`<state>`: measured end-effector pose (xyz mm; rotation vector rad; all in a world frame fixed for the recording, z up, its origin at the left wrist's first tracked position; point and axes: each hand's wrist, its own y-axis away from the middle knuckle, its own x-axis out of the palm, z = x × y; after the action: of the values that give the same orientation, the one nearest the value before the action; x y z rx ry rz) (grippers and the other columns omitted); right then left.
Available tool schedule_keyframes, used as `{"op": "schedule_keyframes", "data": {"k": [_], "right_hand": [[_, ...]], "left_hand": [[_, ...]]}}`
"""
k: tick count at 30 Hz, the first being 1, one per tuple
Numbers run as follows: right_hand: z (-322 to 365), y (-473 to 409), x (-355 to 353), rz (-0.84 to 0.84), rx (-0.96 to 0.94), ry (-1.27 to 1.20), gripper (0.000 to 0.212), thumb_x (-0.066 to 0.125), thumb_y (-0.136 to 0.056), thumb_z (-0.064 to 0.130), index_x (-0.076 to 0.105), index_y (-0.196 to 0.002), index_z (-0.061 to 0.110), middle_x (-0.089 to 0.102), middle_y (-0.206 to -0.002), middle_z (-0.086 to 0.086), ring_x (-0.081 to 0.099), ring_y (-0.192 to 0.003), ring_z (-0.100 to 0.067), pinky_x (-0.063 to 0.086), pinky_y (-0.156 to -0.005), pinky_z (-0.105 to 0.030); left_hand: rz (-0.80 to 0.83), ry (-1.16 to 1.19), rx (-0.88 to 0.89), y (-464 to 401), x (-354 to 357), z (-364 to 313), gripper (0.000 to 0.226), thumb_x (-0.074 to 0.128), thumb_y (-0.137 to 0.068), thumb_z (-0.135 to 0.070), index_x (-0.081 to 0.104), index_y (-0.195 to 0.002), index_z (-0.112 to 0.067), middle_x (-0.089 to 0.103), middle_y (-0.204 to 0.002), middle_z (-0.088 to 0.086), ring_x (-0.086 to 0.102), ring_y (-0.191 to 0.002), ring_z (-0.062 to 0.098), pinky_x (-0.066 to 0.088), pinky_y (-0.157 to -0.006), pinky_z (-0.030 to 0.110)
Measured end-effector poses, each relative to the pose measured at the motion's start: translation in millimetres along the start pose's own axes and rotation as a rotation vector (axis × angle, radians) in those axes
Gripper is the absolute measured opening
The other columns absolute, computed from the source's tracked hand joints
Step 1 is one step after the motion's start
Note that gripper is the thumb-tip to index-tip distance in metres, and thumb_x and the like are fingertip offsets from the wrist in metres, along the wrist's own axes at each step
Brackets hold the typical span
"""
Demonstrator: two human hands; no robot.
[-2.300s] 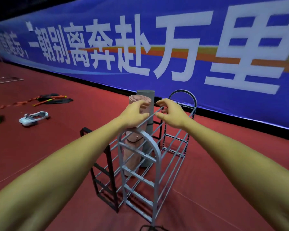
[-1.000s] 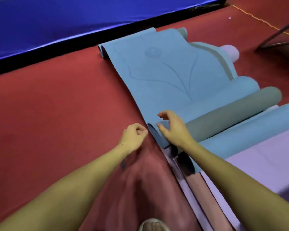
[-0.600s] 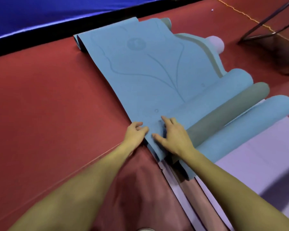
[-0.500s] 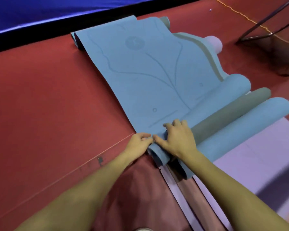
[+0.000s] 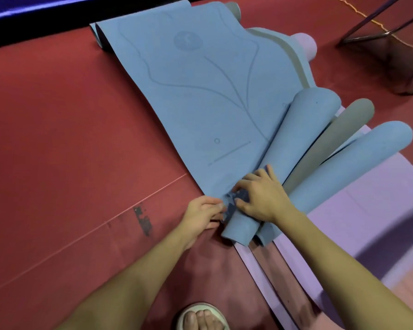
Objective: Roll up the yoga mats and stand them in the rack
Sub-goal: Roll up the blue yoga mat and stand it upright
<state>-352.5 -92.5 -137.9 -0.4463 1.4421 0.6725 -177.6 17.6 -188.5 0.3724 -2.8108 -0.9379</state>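
Blue yoga mat point(image 5: 200, 91): lay on the red floor point(image 5: 57, 139), mostly unrolled, its near end curled into a tight roll at lower centre. Printed line pattern on its upper face.
Left hand point(image 5: 202, 214): at the roll's left end, fingers curled, pinching the mat's edge.
Right hand point(image 5: 262, 196): on top of the roll, fingers spread and bent over it, thumb against the rolled edge.
Grey rolled mat point(image 5: 332, 141) and second blue rolled mat point(image 5: 358, 160): just right of the roll, fanned out.
Lilac mat point(image 5: 372, 220): flat beneath them.
Sandalled foot point(image 5: 200, 317): bottom edge.
Metal frame point(image 5: 379, 27): top right.
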Motion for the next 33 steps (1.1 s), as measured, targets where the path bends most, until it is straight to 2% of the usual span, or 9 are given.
{"op": "schedule_keyframes", "data": {"k": [3, 7, 10, 15, 18, 22, 26, 29, 33], "right_hand": [[6.3, 5.2, 11.1, -0.015, 0.071, -0.168, 0.034, 0.059, -0.083, 0.059, 0.07, -0.108, 0.039, 0.067, -0.096, 0.025, 0.054, -0.108, -0.015, 0.013, -0.125, -0.05], [18.1, 10.7, 26.7, 0.011, 0.171, -0.12, 0.049, 0.053, -0.082, 0.08, 0.069, -0.106, 0.04, 0.068, -0.09, 0.023, 0.053, -0.112, -0.014, -0.003, -0.126, -0.059], [31.1, 4.2, 28.2, 0.014, 0.234, -0.067, 0.064, 0.044, -0.079, 0.09, 0.069, -0.106, 0.037, 0.073, -0.093, 0.015, 0.056, -0.114, -0.021, -0.002, -0.125, -0.062], [66.6, -16.7, 35.7, 0.081, 0.281, 0.032, 0.079, 0.05, -0.071, 0.094, 0.062, -0.106, 0.024, 0.072, -0.094, 0.003, 0.062, -0.108, -0.028, -0.007, -0.123, -0.067], [75.7, -23.5, 42.6, 0.034, 0.295, 0.052, 0.063, 0.067, -0.074, 0.074, 0.058, -0.103, 0.019, 0.068, -0.089, -0.002, 0.065, -0.1, -0.032, 0.002, -0.125, -0.067], [85.7, -21.9, 48.3, -0.154, 0.306, -0.07, 0.044, 0.06, -0.076, 0.058, 0.061, -0.104, 0.023, 0.065, -0.081, 0.002, 0.067, -0.087, -0.027, 0.006, -0.126, -0.064], [127.5, -21.8, 41.5, -0.178, 0.151, -0.201, 0.062, 0.045, -0.085, 0.06, 0.051, -0.144, 0.041, 0.066, -0.093, 0.011, 0.067, -0.095, -0.019, 0.005, -0.125, -0.066], [180.2, -34.3, 40.8, -0.053, -0.051, -0.288, 0.072, 0.038, -0.085, 0.068, 0.04, -0.153, 0.043, 0.066, -0.106, 0.01, 0.065, -0.109, -0.022, 0.025, -0.117, -0.064], [233.1, -43.4, 45.7, -0.119, -0.196, -0.46, 0.08, 0.048, -0.09, 0.066, 0.038, -0.16, 0.028, 0.06, -0.116, -0.006, 0.062, -0.106, -0.033, 0.052, -0.096, -0.051]], "left_hand": [[-0.235, -0.034, 0.129, -19.6, -9.2, -2.2, 0.043, 0.079, -0.091, -0.006, 0.062, -0.13, -0.005, 0.066, -0.123, 0.012, 0.066, -0.096, 0.012, 0.052, -0.076, 0.015], [-0.258, 0.084, 0.158, -44.3, -21.4, -20.7, 0.072, 0.08, -0.088, 0.001, 0.044, -0.149, -0.009, 0.059, -0.138, 0.004, 0.065, -0.116, 0.014, 0.053, -0.079, 0.016], [-0.342, 0.154, 0.155, -59.0, -22.4, -35.3, 0.06, 0.077, -0.091, -0.001, 0.047, -0.142, -0.01, 0.069, -0.124, 0.007, 0.069, -0.093, 0.008, 0.055, -0.065, 0.019], [-0.257, 0.153, 0.15, -74.7, -17.4, -58.3, 0.009, 0.072, -0.098, -0.008, 0.069, -0.107, -0.009, 0.078, -0.091, 0.006, 0.077, -0.081, 0.023, 0.065, -0.077, 0.044], [-0.255, 0.112, 0.17, -75.2, -19.7, -67.2, 0.006, 0.068, -0.101, -0.008, 0.071, -0.098, -0.012, 0.079, -0.099, 0.011, 0.078, -0.093, 0.029, 0.066, -0.075, 0.047], [-0.302, 0.192, 0.216, -72.8, -31.8, -62.7, 0.007, 0.065, -0.102, -0.008, 0.07, -0.104, -0.004, 0.079, -0.1, 0.017, 0.077, -0.094, 0.033, 0.066, -0.076, 0.051], [-0.465, 0.246, 0.242, -67.1, -87.4, -52.1, 0.012, 0.068, -0.099, -0.015, 0.073, -0.091, -0.008, 0.08, -0.093, 0.009, 0.074, -0.085, 0.028, 0.062, -0.079, 0.047], [-0.624, 0.221, 0.256, -46.9, -153.3, -32.0, 0.031, 0.068, -0.089, -0.031, 0.066, -0.088, 0.0, 0.067, -0.082, 0.01, 0.059, -0.076, 0.021, 0.055, -0.071, 0.045], [-0.773, 0.164, 0.291, 1.0, -227.1, -20.2, 0.022, 0.062, -0.104, -0.016, 0.067, -0.088, -0.002, 0.059, -0.078, 0.011, 0.049, -0.072, 0.018, 0.042, -0.063, 0.032]]}}
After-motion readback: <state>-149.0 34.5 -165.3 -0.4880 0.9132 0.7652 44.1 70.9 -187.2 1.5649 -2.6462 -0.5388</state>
